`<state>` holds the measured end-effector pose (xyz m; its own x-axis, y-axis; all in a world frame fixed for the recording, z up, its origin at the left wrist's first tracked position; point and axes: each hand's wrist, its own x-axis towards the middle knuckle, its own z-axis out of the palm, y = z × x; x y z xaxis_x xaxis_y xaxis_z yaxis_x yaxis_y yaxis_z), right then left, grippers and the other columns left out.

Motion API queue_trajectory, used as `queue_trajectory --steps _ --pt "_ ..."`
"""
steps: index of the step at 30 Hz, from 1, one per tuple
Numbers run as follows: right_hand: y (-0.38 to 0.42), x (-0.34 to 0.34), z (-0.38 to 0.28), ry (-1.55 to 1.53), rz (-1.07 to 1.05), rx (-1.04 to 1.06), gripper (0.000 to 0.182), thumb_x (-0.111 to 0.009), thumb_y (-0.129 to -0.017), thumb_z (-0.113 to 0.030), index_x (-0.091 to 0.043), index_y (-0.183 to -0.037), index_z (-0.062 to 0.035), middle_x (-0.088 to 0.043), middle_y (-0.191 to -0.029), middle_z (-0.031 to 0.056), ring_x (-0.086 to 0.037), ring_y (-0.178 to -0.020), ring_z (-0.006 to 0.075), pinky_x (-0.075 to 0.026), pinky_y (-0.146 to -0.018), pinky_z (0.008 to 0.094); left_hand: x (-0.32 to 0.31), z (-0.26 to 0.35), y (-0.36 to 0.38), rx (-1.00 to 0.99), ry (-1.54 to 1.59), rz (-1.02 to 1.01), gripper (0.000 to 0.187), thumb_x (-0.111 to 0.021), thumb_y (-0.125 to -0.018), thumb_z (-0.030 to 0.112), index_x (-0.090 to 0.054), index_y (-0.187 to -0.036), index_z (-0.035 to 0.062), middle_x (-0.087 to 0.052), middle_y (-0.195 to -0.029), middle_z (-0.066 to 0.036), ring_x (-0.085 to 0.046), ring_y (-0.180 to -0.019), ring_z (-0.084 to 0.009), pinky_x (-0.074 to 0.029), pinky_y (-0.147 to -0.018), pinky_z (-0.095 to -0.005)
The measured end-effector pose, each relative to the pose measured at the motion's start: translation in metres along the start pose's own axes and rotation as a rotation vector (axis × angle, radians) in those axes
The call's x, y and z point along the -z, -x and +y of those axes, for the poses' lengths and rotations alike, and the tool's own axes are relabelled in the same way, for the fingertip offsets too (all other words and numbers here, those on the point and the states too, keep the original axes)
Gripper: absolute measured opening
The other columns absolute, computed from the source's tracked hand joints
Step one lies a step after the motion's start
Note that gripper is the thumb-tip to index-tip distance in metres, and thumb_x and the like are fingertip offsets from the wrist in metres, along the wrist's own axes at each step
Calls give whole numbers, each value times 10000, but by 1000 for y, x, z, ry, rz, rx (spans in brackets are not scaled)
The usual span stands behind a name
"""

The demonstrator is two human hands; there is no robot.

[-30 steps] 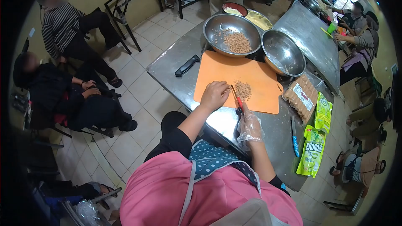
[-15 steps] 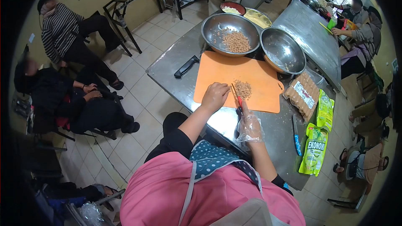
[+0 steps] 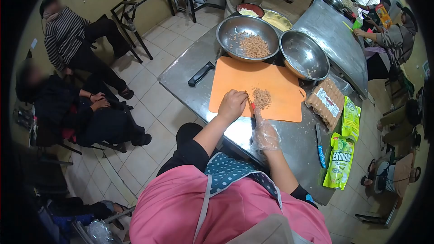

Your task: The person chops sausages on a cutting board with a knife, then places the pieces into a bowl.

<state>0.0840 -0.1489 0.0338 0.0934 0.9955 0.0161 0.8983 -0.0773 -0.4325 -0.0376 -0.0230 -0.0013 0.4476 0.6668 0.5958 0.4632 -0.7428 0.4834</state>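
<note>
On the orange cutting board (image 3: 230,74), my bare left hand (image 3: 233,105) lies with its fingers curled down beside a knife blade. Whatever sits under those fingers is hidden. My right hand (image 3: 266,135), in a clear plastic glove, grips a small knife (image 3: 251,102) with a red part near the blade, its index finger stretched along it. A heap of chopped light-brown pieces (image 3: 262,98), looking like sausage, rests just right of the blade. More such pieces (image 3: 254,45) fill part of a steel bowl (image 3: 226,36) behind the board.
Another steel bowl (image 3: 304,54) stands right of the first. A packet of sausages (image 3: 326,101), green pouches (image 3: 340,160) and a blue-handled knife (image 3: 320,147) lie at the right. A black-handled knife (image 3: 201,73) is left of the board. Seated people (image 3: 81,104) are at the left.
My right hand has drawn slightly back towards me and left with the knife. My left hand stays nearly in place, and the chopped heap looks about the same.
</note>
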Motion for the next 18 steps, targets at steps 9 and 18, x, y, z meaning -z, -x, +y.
queue_trajectory --steps 9,18 --pt "32 23 -4 41 -186 -163 662 -449 -790 -21 -223 -1395 -165 -567 -724 282 -588 -669 407 -435 -600 485 -3 -1 4 82 40 48 108 -631 -735 88 -674 -814 29 -659 -900 -121 -565 -747 -281 -470 -714 -361" --pt "13 21 -5 -35 -173 -151 850 -528 -710 43 -114 -1414 -195 -573 -711 254 -592 -662 389 -450 -600 470 -3 4 5 125 10 53 124 -626 -743 92 -665 -841 26 -611 -812 -124 -560 -775 -294 -460 -714 -371"
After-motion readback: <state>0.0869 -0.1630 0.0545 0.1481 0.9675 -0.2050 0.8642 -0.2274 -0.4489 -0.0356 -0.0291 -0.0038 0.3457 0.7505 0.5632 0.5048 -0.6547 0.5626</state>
